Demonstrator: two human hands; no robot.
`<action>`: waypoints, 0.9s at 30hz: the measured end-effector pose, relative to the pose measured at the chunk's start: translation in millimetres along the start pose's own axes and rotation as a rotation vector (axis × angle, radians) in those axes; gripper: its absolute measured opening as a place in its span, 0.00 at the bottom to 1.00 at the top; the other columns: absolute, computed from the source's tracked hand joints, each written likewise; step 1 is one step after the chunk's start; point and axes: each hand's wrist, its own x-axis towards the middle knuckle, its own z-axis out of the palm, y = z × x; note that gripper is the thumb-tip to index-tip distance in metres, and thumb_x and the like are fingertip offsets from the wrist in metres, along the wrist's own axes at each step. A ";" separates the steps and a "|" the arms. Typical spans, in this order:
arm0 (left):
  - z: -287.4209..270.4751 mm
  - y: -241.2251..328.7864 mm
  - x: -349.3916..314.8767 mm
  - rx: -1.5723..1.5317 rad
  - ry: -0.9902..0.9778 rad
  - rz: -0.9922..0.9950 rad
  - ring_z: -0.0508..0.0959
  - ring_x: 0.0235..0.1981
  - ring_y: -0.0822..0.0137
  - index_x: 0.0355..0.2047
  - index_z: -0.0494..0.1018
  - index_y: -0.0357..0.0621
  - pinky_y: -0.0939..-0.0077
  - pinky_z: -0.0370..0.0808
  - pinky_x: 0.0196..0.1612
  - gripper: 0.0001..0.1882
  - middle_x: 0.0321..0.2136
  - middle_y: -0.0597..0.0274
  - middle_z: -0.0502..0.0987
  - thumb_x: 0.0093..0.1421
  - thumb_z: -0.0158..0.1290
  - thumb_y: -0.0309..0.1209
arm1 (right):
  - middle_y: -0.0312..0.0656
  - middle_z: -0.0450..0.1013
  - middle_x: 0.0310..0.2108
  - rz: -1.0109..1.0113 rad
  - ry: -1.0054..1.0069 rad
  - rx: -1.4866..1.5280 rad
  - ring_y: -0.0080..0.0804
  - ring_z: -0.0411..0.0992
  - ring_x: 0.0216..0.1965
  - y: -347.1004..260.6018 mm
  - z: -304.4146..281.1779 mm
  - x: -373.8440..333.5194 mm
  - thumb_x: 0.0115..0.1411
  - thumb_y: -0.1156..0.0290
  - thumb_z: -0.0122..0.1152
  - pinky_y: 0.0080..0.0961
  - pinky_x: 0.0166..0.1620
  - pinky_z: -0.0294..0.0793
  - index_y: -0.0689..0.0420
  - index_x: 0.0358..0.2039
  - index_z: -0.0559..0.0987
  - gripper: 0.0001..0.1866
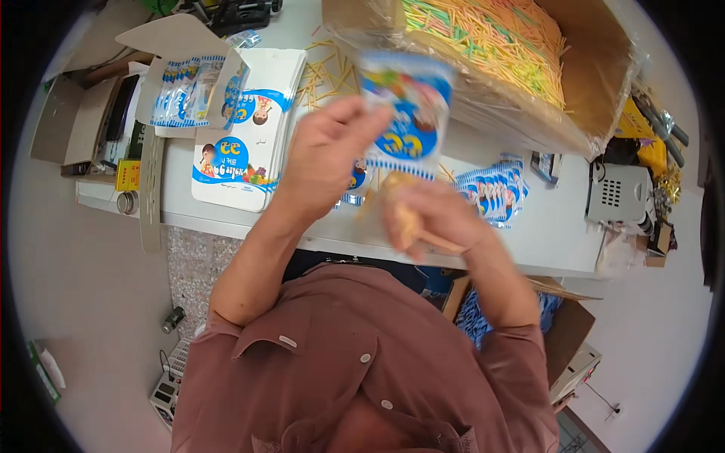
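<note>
My left hand [321, 158] pinches a blue and white printed packet [411, 113] by its left side, raised over the table. Just below the packet, my right hand [445, 215] is closed around a bundle of thin pale yellow sticks [408, 225]. Motion smears that hand and the sticks somewhat. A large cardboard box [596, 68] lined with clear plastic stands at the far right. It holds many thin sticks [491, 45] in orange, green and yellow. Several similar packets [495, 189] lie overlapping to the right of my right hand.
White printed cartons [234, 158] lie flat in a stack on the left. Beyond them an open white carton [155, 98] holds several packets. Loose sticks [328, 75] are scattered on the white table [529, 245]. Below its edge, a cardboard box [570, 332] contains blue packaging.
</note>
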 end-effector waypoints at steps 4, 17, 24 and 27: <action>-4.3 -42.4 -16.8 0.319 -0.241 -0.471 0.75 0.31 0.82 0.40 0.78 0.34 0.85 0.73 0.35 0.12 0.32 0.67 0.80 0.67 0.53 0.32 | 0.39 0.69 0.27 0.131 -0.053 0.337 0.28 0.70 0.25 81.0 -13.7 21.8 0.69 0.53 0.51 0.16 0.14 0.61 0.56 0.38 0.71 0.17; -38.4 -36.1 -24.7 -0.137 0.437 0.028 0.79 0.37 0.78 0.46 0.74 0.34 0.84 0.75 0.41 0.13 0.40 0.61 0.81 0.69 0.51 0.32 | 0.40 0.73 0.31 -1.167 0.829 -0.573 0.28 0.73 0.34 46.3 -81.2 48.0 0.73 0.67 0.45 0.25 0.42 0.72 0.59 0.40 0.70 0.09; -44.2 -53.3 -43.0 -0.136 0.410 -0.035 0.79 0.46 0.73 0.49 0.71 0.32 0.79 0.76 0.50 0.13 0.46 0.56 0.79 0.70 0.48 0.30 | 0.46 0.75 0.46 -0.919 0.716 -0.828 0.34 0.72 0.51 60.0 -94.9 53.9 0.73 0.68 0.45 0.30 0.57 0.67 0.62 0.43 0.70 0.10; -37.5 -53.2 -42.0 -0.126 0.473 0.004 0.79 0.33 0.81 0.42 0.76 0.36 0.88 0.74 0.34 0.11 0.35 0.63 0.81 0.69 0.51 0.32 | 0.45 0.75 0.47 -0.846 0.659 -0.906 0.36 0.71 0.54 59.8 -94.3 52.9 0.72 0.69 0.46 0.30 0.60 0.65 0.61 0.44 0.70 0.09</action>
